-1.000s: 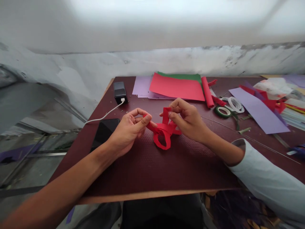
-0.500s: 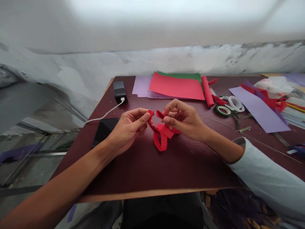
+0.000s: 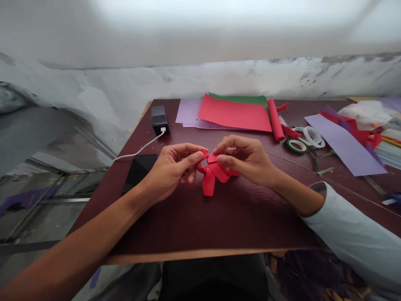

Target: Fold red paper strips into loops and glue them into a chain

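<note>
Between my hands, above the middle of the dark red table point(image 3: 200, 225), is a red paper strip point(image 3: 209, 184) bent into several loops and folds. My left hand point(image 3: 175, 167) pinches its left end between thumb and fingertips. With thumb and forefinger, my right hand point(image 3: 242, 161) grips a folded part of the same strip on the right. The two sets of fingertips are close together, a small gap apart. One loop hangs down below them. Part of the strip is hidden behind my right fingers.
Red, purple and green sheets point(image 3: 234, 113) lie at the back beside a red roll point(image 3: 275, 120). Green tape point(image 3: 296, 146) and white tape rings point(image 3: 312, 137) sit to the right. A black power bank point(image 3: 159, 119) with a white cable and a dark phone point(image 3: 139, 169) are at left.
My fingertips have come closer together, and the right hand's folded end has turned flat toward the left one. The hanging loop has rotated, now showing its broad face.
</note>
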Demonstrator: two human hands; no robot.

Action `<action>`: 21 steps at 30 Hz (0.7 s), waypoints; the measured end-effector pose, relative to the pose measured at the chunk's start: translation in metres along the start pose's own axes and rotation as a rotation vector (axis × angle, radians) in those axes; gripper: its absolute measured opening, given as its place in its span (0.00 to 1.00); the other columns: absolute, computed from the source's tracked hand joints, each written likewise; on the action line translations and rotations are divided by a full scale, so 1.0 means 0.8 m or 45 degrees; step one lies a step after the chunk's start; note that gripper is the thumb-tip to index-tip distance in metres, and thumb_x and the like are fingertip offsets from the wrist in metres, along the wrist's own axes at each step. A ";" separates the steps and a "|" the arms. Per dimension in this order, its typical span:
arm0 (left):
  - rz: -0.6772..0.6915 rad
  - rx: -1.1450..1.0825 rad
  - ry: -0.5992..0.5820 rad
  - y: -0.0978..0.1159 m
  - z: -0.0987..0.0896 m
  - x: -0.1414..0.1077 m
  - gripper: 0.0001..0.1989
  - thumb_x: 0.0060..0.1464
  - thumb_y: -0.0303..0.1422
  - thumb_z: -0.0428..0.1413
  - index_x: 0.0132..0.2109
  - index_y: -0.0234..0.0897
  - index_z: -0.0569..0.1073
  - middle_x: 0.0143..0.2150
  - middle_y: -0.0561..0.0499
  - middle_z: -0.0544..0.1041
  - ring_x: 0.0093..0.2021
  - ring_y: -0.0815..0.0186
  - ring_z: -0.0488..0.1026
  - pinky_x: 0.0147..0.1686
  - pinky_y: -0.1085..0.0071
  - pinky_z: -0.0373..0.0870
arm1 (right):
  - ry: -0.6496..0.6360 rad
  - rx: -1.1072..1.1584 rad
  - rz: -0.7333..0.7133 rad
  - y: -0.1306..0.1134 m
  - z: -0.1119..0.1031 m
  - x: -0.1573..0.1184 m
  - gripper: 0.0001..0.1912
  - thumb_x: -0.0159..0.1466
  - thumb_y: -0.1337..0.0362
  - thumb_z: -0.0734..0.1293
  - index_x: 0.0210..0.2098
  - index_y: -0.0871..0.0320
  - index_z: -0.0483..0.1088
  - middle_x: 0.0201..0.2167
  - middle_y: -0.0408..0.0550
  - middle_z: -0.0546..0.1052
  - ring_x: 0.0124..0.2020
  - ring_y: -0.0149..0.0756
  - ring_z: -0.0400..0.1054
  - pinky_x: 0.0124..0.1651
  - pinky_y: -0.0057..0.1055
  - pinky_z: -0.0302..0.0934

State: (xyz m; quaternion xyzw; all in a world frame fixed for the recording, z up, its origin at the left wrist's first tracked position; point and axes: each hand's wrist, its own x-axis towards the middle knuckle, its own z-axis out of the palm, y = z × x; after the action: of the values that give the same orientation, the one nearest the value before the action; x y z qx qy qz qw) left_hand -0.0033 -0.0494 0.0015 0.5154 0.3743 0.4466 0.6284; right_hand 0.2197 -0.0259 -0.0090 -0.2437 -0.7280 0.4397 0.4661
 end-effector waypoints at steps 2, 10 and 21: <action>-0.001 -0.004 0.009 0.001 0.001 0.000 0.14 0.53 0.41 0.72 0.40 0.36 0.84 0.25 0.54 0.77 0.17 0.75 0.67 0.16 0.80 0.57 | -0.010 -0.033 -0.050 -0.001 -0.001 0.000 0.08 0.67 0.59 0.75 0.39 0.57 0.78 0.31 0.43 0.76 0.29 0.28 0.66 0.30 0.29 0.61; 0.032 0.092 -0.040 0.001 -0.001 0.000 0.12 0.58 0.41 0.69 0.41 0.36 0.85 0.27 0.51 0.80 0.19 0.75 0.68 0.15 0.81 0.56 | -0.035 -0.147 -0.130 -0.001 -0.003 -0.001 0.06 0.67 0.59 0.75 0.39 0.56 0.79 0.32 0.43 0.78 0.31 0.30 0.66 0.34 0.33 0.61; 0.053 0.330 -0.140 0.008 0.003 -0.005 0.15 0.58 0.43 0.69 0.37 0.34 0.81 0.26 0.55 0.74 0.22 0.76 0.64 0.22 0.78 0.57 | -0.040 -0.243 -0.133 0.009 -0.008 -0.002 0.21 0.62 0.57 0.80 0.52 0.52 0.75 0.44 0.45 0.79 0.40 0.34 0.72 0.44 0.34 0.67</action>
State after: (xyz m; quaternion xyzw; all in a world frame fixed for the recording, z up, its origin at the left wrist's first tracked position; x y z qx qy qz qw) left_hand -0.0036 -0.0538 0.0079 0.6236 0.3831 0.3784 0.5667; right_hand 0.2256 -0.0211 -0.0152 -0.2418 -0.7854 0.3474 0.4516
